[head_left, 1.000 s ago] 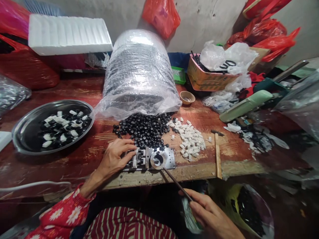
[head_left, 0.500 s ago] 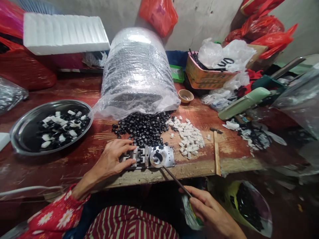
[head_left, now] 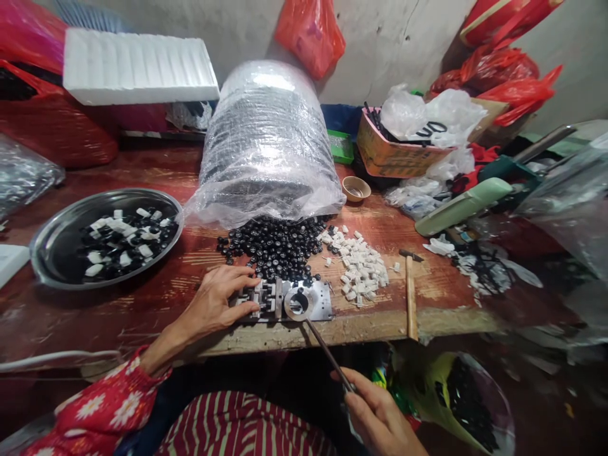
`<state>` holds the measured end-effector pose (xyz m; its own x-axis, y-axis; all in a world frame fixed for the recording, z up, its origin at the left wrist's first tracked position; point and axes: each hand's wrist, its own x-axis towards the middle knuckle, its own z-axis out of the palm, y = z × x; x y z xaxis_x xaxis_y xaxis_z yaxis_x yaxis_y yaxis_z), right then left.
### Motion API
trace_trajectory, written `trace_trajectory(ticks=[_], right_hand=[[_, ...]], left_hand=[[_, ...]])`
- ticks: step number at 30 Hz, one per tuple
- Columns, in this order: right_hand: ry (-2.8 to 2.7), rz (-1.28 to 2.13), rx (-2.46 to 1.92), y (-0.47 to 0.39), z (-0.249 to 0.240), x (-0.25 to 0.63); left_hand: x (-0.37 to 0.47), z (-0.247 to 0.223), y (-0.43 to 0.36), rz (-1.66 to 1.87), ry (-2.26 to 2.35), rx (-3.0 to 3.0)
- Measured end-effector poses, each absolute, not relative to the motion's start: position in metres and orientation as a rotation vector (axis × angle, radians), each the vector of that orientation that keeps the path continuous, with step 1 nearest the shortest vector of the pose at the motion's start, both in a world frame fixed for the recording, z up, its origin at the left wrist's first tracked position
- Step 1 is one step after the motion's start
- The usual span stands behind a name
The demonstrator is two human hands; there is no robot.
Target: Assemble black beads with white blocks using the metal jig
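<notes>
My left hand [head_left: 220, 296] rests at the left end of a metal jig [head_left: 322, 299], thumb and fingers gripping its clamp part. The jig lies along the table's front edge. My right hand [head_left: 373, 405], below the edge, is closed around a dark metal rod [head_left: 327, 352]. That rod slants up to a round metal ring [head_left: 304, 315] over the jig's plate. Something small and metallic shows inside the ring, too small to name. Behind the jig lies a pile of small black round parts [head_left: 280, 247]. To its right is a heap of small white pieces [head_left: 363, 269].
A steel basin [head_left: 52, 278] with black-and-white parts stands left. A plastic-wrapped roll [head_left: 268, 139] sits behind the black pile. At right are a hammer [head_left: 411, 297], a small bowl [head_left: 356, 189] and a pale green bar [head_left: 465, 206]. A bag of black pieces [head_left: 475, 405] stands below the edge.
My right hand has moved left and slightly down, and the rod is now steeper. The ring stays over the jig. My left hand keeps its place, and the view has shifted slightly.
</notes>
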<state>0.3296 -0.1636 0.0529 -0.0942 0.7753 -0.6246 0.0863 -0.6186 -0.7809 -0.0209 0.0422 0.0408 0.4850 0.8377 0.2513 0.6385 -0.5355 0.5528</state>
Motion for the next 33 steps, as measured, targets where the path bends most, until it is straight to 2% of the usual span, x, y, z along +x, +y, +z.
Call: trace_trajectory(ticks=[7, 14, 20, 26, 33], right_hand=[[-0.819, 1.874, -1.454, -0.173, 0.029, 0.312], [-0.827, 1.858, -1.508, -0.172, 0.03, 0.314], [-0.906, 1.938, -1.49, -0.167, 0.021, 0.336], [-0.926, 1.963, -1.593, -0.152, 0.034, 0.367], [-1.106, 2.011, -1.536, -0.114, 0.043, 0.407]], left_hand=[[-0.022, 0.039, 0.041, 0.706, 1.22, 2.321], [-0.021, 0.04, 0.041, 0.738, 1.233, 2.323], [-0.017, 0.04, 0.043, 0.737, 1.25, 2.311], [-0.002, 0.034, 0.049, 0.884, 1.252, 2.179], [0.01, 0.042, 0.052, 0.836, 1.276, 2.159]])
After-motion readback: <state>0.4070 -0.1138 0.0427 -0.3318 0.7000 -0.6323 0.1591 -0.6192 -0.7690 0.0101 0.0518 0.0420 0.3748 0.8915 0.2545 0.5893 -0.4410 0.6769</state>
